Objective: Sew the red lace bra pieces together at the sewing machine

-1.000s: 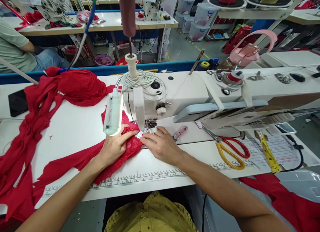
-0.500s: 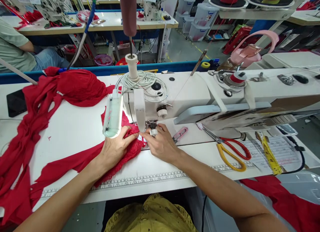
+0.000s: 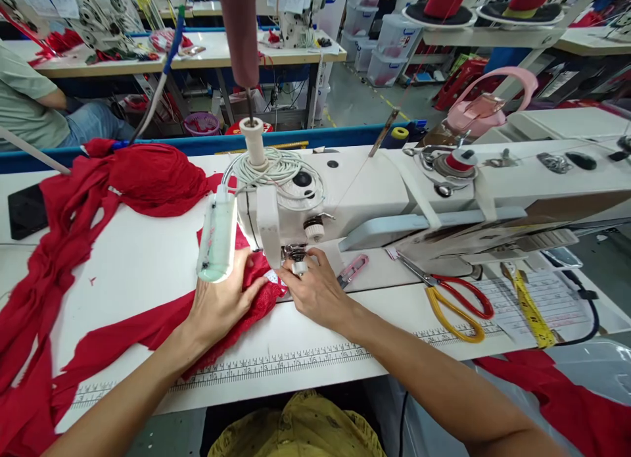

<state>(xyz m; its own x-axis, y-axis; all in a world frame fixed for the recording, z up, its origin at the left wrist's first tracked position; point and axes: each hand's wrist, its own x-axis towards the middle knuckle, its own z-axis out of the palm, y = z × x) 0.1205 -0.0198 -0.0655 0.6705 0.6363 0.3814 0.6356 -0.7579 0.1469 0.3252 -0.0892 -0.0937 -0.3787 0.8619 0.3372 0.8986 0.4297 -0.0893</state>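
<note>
My left hand (image 3: 219, 304) lies on red lace fabric (image 3: 261, 306) left of the sewing machine's needle area, its thumb and forefinger apart. The glowing lamp (image 3: 217, 237) covers part of that hand. Close to the presser foot, my right hand (image 3: 318, 291) has its fingers bent and closed at the fabric's right edge; what lies under the fingertips is hidden. A small white printed label (image 3: 272, 277) shows on the fabric between the hands. The white sewing machine (image 3: 365, 181) stands just behind them.
A pink-handled cutter (image 3: 353, 270) and scissors (image 3: 446, 296) lie to the right, near a yellow tape measure (image 3: 530, 309). More red fabric (image 3: 152, 177) is heaped at left beside a black phone (image 3: 27, 210). A person (image 3: 44, 108) sits beyond, at far left.
My left hand has moved slightly left and down, its thumb and forefinger wider apart, baring more of the label. My right hand stays by the presser foot. The view has shifted a little.
</note>
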